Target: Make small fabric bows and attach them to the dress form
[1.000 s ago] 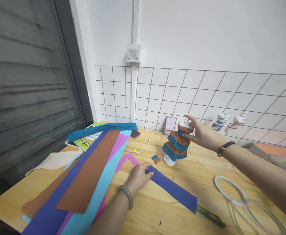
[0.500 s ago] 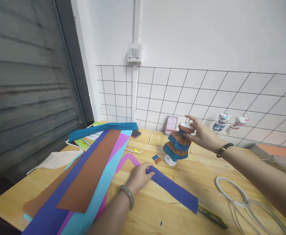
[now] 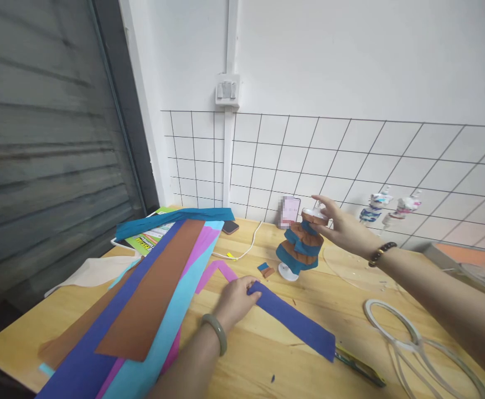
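Observation:
Near the middle of the table, my left hand point(image 3: 238, 299) pinches the upper left end of a purple-blue paper strip point(image 3: 294, 321), which slants down to the right. My right hand point(image 3: 336, 221) is closed on the white top of a small form point(image 3: 300, 244) wrapped in ruffled brown and teal paper tiers; its round white base point(image 3: 288, 271) shows underneath. Small teal and brown scraps point(image 3: 266, 270) lie left of the base. A bent magenta strip point(image 3: 217, 270) lies just behind my left hand.
Long paper strips point(image 3: 155, 288) in several colours cover the table's left side. A phone point(image 3: 290, 211) leans at the back. A cutter point(image 3: 361, 367) and tape rolls point(image 3: 392, 324) lie at the right. Two decorated figures point(image 3: 375, 208) stand near the wire grid.

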A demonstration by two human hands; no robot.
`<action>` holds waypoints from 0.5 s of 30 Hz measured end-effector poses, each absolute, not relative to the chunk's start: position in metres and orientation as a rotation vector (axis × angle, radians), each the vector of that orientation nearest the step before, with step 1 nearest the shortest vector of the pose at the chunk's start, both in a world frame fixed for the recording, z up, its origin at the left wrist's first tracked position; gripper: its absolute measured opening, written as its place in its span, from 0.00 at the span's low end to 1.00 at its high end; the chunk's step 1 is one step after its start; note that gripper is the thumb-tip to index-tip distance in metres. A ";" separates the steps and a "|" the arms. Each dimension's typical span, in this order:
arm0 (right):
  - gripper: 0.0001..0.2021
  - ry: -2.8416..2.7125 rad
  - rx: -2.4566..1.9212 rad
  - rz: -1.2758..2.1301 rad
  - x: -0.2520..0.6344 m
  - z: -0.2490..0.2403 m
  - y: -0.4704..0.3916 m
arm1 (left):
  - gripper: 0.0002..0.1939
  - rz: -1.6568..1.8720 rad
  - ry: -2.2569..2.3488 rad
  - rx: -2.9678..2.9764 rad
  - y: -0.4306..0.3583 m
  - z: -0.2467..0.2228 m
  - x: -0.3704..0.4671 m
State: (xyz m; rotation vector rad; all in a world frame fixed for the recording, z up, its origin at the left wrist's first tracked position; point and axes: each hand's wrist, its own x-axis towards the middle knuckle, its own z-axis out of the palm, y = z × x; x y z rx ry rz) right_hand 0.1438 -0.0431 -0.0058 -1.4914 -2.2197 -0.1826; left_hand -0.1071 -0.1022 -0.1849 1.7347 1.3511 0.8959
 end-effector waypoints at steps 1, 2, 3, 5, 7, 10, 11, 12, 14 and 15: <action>0.31 -2.224 -1.489 -0.183 0.144 -0.006 -0.043 | 0.15 0.896 1.353 1.734 -0.102 -0.185 -0.107; 0.32 -2.229 -1.484 -0.185 0.144 -0.006 -0.043 | 0.15 0.897 1.355 1.734 -0.102 -0.186 -0.107; 0.33 -2.230 -1.478 -0.192 0.145 -0.006 -0.042 | 0.15 0.898 1.355 1.734 -0.102 -0.186 -0.107; 0.35 -2.231 -1.466 -0.208 0.146 -0.007 -0.042 | 0.15 0.899 1.353 1.735 -0.102 -0.186 -0.107; 0.36 -2.225 -1.458 -0.213 0.146 -0.008 -0.040 | 0.15 0.898 1.350 1.738 -0.102 -0.186 -0.107; 0.38 -2.214 -1.457 -0.178 0.147 -0.011 -0.038 | 0.14 0.898 1.349 1.741 -0.102 -0.186 -0.108; 0.38 -2.215 -1.456 -0.161 0.147 -0.012 -0.038 | 0.14 0.898 1.349 1.742 -0.102 -0.186 -0.108; 0.39 -2.218 -1.457 -0.149 0.147 -0.012 -0.037 | 0.14 0.898 1.350 1.742 -0.102 -0.185 -0.108; 0.39 -2.217 -1.466 -0.152 0.146 -0.012 -0.037 | 0.14 0.895 1.352 1.742 -0.102 -0.185 -0.108; 0.39 -2.214 -1.476 -0.164 0.146 -0.011 -0.038 | 0.14 0.893 1.353 1.741 -0.102 -0.184 -0.107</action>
